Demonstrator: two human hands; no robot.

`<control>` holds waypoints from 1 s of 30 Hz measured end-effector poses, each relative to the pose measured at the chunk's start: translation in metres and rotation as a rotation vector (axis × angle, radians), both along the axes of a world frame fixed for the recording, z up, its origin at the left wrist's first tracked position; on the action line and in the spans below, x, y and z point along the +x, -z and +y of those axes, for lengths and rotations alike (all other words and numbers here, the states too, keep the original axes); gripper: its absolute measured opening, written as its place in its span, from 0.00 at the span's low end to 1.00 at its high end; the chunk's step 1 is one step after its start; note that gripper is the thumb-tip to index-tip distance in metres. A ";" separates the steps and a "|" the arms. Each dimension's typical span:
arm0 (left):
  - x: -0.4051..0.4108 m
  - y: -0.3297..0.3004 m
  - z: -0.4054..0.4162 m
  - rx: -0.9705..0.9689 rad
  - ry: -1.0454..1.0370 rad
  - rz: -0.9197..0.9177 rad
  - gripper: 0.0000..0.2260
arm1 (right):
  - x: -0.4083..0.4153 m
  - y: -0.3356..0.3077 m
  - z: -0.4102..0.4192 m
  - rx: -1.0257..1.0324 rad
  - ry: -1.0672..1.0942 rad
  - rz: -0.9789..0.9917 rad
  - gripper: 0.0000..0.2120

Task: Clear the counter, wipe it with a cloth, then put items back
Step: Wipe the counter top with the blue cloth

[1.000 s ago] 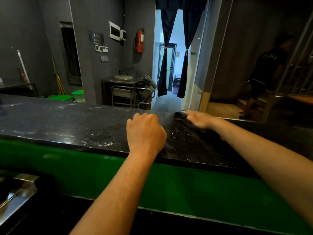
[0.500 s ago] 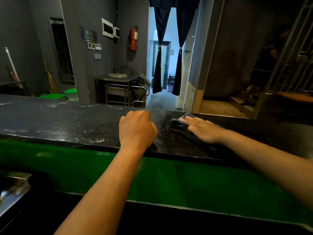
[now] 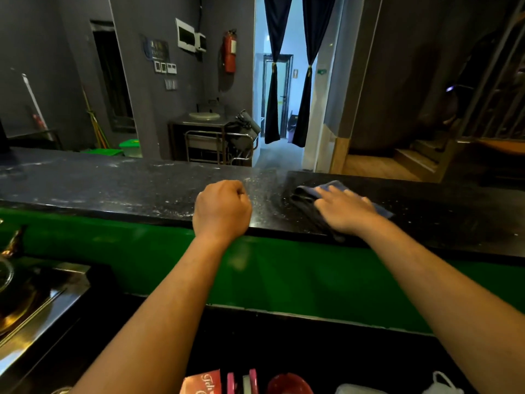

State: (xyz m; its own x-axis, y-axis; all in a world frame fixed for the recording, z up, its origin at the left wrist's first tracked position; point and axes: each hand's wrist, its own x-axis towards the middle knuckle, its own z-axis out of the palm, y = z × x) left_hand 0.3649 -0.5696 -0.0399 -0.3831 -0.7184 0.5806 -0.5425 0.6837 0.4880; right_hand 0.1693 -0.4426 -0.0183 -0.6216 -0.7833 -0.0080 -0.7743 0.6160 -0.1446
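A long black speckled counter (image 3: 113, 183) with a green front runs across the view. My right hand (image 3: 345, 210) lies flat with fingers spread on a dark blue cloth (image 3: 305, 196), pressing it onto the counter right of centre. The cloth bunches up at the left of my fingers and sticks out behind them. My left hand (image 3: 221, 210) is a closed fist with nothing in it, resting on the counter's near edge just left of the cloth. The counter top around both hands is bare and streaked with damp marks.
Below the counter at the bottom edge sit a red box (image 3: 203, 383), a red round container (image 3: 288, 383) and a white plastic bag (image 3: 439, 385). A shiny steel surface (image 3: 34, 305) lies at lower left. Beyond the counter stand a steel trolley (image 3: 216, 143) and a curtained doorway (image 3: 287, 81).
My right hand has pulled the cloth toward me and slightly right across the counter. My left fist stays on the near edge. My head has tilted down, revealing items below.
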 end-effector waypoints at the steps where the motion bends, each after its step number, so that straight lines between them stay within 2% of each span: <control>1: 0.000 0.002 -0.002 -0.024 0.011 0.000 0.10 | -0.003 0.000 0.001 -0.007 0.069 0.002 0.27; 4: -0.006 0.005 -0.004 -0.081 0.007 0.009 0.10 | 0.020 0.001 -0.009 -0.011 0.122 -0.001 0.28; 9: -0.006 0.005 -0.005 -0.088 -0.004 0.034 0.09 | 0.047 0.005 -0.026 -0.016 -0.201 0.005 0.27; 13: 0.001 -0.004 0.000 -0.014 0.073 0.072 0.09 | 0.019 -0.009 -0.044 -0.008 -0.232 -0.068 0.26; 15: 0.011 -0.008 -0.005 -0.033 0.006 0.089 0.11 | 0.022 -0.006 -0.042 -0.064 -0.277 -0.056 0.25; 19: 0.031 -0.006 -0.028 -0.135 -0.134 -0.047 0.12 | 0.050 0.002 0.001 -0.251 -0.608 -0.169 0.25; 23: 0.027 -0.003 -0.032 -0.073 -0.180 0.013 0.11 | 0.060 -0.001 -0.003 -0.259 -0.783 -0.341 0.27; 27: 0.027 -0.005 -0.035 0.012 -0.225 0.045 0.10 | 0.064 -0.003 -0.058 -0.189 -0.825 -0.302 0.28; 30: 0.024 -0.010 -0.037 0.134 -0.257 -0.044 0.07 | 0.053 -0.009 -0.104 -0.182 -0.766 -0.266 0.24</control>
